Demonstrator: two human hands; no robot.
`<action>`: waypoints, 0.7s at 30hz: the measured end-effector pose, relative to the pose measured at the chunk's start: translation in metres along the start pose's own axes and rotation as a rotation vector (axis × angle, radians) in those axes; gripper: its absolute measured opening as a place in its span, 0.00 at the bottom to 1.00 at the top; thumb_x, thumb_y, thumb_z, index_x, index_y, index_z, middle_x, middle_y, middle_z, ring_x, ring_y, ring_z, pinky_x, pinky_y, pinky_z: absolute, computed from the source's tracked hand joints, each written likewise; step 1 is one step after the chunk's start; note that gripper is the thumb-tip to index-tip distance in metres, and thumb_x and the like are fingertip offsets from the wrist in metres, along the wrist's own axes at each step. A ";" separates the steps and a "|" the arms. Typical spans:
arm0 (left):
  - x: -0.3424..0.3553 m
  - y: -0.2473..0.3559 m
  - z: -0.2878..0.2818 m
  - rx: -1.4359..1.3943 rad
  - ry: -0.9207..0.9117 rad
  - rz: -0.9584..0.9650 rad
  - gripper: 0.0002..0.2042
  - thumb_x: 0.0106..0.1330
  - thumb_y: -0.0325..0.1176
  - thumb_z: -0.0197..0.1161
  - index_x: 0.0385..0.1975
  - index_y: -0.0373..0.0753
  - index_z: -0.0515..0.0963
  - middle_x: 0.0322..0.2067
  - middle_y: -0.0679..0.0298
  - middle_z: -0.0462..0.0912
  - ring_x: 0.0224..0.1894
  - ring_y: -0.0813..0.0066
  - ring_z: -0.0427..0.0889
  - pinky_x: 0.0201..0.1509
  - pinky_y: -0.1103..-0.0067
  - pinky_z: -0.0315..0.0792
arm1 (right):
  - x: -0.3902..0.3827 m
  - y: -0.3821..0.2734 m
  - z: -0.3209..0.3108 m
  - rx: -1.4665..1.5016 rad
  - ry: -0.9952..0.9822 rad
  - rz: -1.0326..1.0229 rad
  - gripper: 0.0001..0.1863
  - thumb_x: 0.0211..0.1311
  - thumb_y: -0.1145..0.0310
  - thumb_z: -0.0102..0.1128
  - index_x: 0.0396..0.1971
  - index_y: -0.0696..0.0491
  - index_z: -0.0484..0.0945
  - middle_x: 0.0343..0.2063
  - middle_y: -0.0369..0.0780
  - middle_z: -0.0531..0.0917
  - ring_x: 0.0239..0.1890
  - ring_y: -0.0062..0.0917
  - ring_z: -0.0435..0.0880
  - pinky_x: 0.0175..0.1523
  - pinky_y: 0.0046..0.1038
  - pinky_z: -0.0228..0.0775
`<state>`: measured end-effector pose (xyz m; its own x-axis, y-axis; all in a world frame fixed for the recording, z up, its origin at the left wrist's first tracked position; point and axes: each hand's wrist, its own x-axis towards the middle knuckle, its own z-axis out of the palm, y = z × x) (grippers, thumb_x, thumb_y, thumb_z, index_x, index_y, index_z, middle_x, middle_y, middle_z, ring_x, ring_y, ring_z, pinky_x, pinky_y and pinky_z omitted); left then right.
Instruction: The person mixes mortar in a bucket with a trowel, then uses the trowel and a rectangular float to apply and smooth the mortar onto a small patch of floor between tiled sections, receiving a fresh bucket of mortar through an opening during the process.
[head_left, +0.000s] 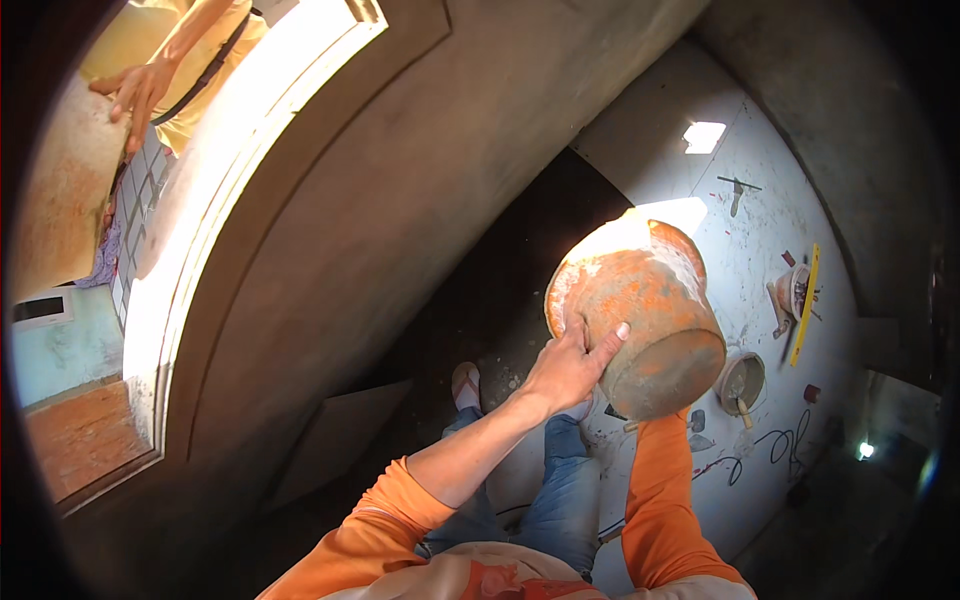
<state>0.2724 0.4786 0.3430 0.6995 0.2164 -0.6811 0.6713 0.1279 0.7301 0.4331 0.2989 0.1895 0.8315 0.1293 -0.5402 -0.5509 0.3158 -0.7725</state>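
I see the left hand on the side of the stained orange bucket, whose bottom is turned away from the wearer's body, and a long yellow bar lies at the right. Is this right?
Not quite: in the head view, the bottom of the stained orange bucket faces toward the wearer's body. The left hand is on its side, and the long yellow bar lies at the right.

Yellow bar (806,305), pale floor (765,265), window frame (212,215)

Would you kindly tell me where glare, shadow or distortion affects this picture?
Head view: sunlight bleaches the window frame, bowed by the fisheye; head view: the bucket glares at its upper rim; head view: corners are black, and shadow left of the bucket hides detail.
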 end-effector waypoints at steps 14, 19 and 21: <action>-0.204 0.002 -0.084 -1.336 -0.678 0.365 0.18 0.73 0.36 0.45 0.54 0.30 0.68 0.52 0.53 0.76 0.53 0.64 0.77 0.57 0.70 0.74 | -0.390 -0.320 0.196 -0.858 -0.969 -1.527 0.31 0.26 0.44 0.78 0.23 0.49 0.69 0.21 0.31 0.73 0.24 0.19 0.68 0.28 0.23 0.57; -0.223 0.017 -0.091 -1.298 -0.419 0.260 0.17 0.72 0.34 0.47 0.51 0.28 0.70 0.51 0.47 0.75 0.53 0.62 0.77 0.60 0.69 0.71 | -0.452 -0.348 0.220 -1.379 -1.215 -1.624 0.17 0.38 0.58 0.73 0.21 0.52 0.74 0.20 0.35 0.77 0.24 0.28 0.73 0.29 0.28 0.63; -0.229 0.024 -0.094 -1.216 -0.367 0.279 0.18 0.72 0.37 0.47 0.52 0.28 0.69 0.52 0.49 0.75 0.54 0.61 0.76 0.61 0.67 0.70 | -0.463 -0.348 0.222 -1.387 -1.225 -1.622 0.15 0.38 0.61 0.71 0.20 0.53 0.74 0.20 0.36 0.76 0.24 0.30 0.73 0.29 0.30 0.64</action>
<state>0.1054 0.5226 0.5223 0.9343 0.1273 -0.3330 -0.0233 0.9539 0.2993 0.2553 0.3375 0.7827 -0.1539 0.9141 0.3751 0.9614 0.2261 -0.1567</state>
